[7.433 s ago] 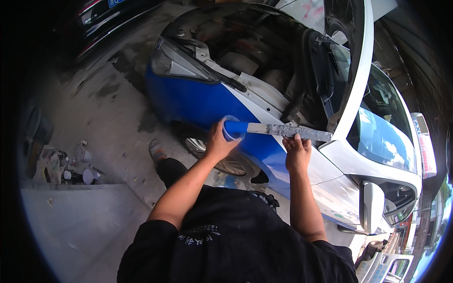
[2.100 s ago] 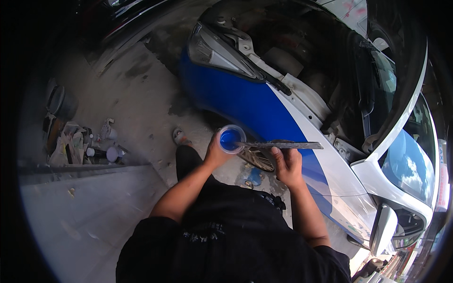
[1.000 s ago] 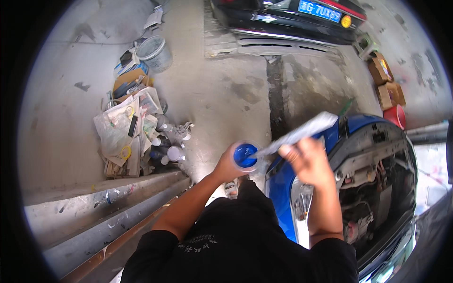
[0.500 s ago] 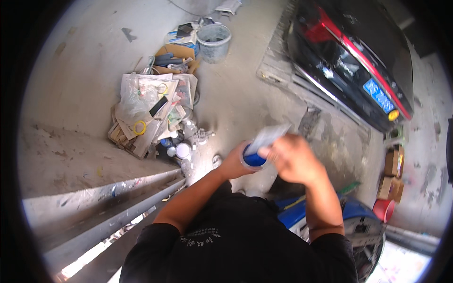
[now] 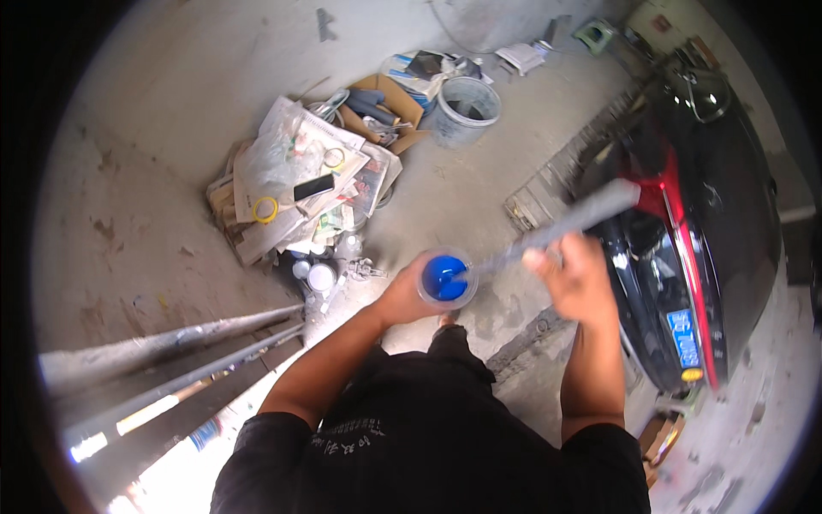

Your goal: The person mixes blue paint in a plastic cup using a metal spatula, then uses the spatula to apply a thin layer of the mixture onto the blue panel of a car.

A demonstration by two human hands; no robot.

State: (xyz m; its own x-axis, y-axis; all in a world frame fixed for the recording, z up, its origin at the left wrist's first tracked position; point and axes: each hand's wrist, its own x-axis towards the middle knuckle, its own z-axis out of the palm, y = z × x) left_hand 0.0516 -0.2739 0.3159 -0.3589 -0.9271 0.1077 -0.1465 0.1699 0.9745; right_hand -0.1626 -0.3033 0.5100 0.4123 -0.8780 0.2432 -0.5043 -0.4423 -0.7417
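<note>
My left hand is wrapped round the side of a clear plastic cup with bright blue paint in it. The cup's mouth faces up toward me. In my right hand, to the right of the cup, a long flat grey stirring stick is pinched between thumb and fingers. It lies slantwise, its lower end over the cup at the paint and its other end pointing up and right. Motion blurs the stick, and I cannot tell whether its tip touches the paint.
A dark car stands at the right. Left of centre, a paper pile bears a phone and yellow tape roll. Paint cans stand below it. Behind are a cardboard box and grey bucket.
My right hand has moved right and away from the cup, with the stick slanting out over the rim. The cup has tipped more upright to my view. The whole view has turned.
</note>
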